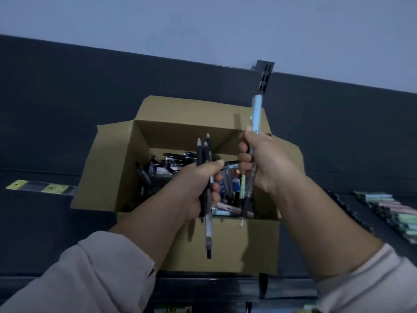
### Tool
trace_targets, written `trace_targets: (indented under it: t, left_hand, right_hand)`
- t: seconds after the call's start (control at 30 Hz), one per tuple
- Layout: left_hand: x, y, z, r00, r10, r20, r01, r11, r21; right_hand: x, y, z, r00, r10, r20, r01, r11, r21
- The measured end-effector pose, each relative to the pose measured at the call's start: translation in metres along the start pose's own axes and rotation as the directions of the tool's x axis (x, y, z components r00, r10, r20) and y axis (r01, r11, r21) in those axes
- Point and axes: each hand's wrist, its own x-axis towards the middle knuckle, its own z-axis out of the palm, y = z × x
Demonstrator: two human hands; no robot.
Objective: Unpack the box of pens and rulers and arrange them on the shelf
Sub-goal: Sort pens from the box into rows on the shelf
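Backdrop: dark shelf [67, 132] under a pale wall [203, 30], with an open cardboard box [221, 245] standing on it.
Left grip [194, 188]: curled round a bundle of black and clear pens [208, 236], held above the box.
Right grip [268, 163]: closed round a light blue pen [257, 111] and a clear pen [247, 195], upright, just beside the left grip.
Box contents: loose pens [162, 170] heaped below both grips.
Right of the right grip: pastel pens [397, 213] lay in a row on the shelf.

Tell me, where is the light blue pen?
In the head view, the light blue pen is right of centre, held upright in the right hand, sticking up above the right side of the open cardboard box.
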Motion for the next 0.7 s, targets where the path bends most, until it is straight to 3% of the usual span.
trace_targets:
  t: [0.1,0.2,0.3,0.5,0.7]
  left_hand:
    - [-0.014,-0.010,0.025,0.991,0.017,0.134,-0.041,0.984,0.173]
    - [-0.023,-0.023,0.047,0.973,0.009,0.232,-0.093,0.931,0.354]
    - [-0.027,-0.035,0.068,0.963,0.010,0.270,-0.125,0.903,0.411]
    - [-0.021,-0.067,0.128,0.962,0.044,0.268,-0.168,0.873,0.458]
    - [0.019,-0.133,0.223,0.977,0.025,0.212,-0.127,0.868,0.481]
  right_hand:
    - [-0.013,-0.008,-0.013,0.978,0.008,-0.207,0.050,0.961,0.273]
    - [-0.031,-0.010,-0.035,0.949,0.032,-0.314,0.091,0.925,0.369]
    - [-0.045,-0.011,-0.060,0.936,0.054,-0.347,0.110,0.893,0.437]
    - [-0.055,-0.018,-0.139,0.924,0.072,-0.376,0.108,0.893,0.436]
    - [-0.057,-0.028,-0.294,0.907,0.026,-0.420,0.087,0.965,0.248]
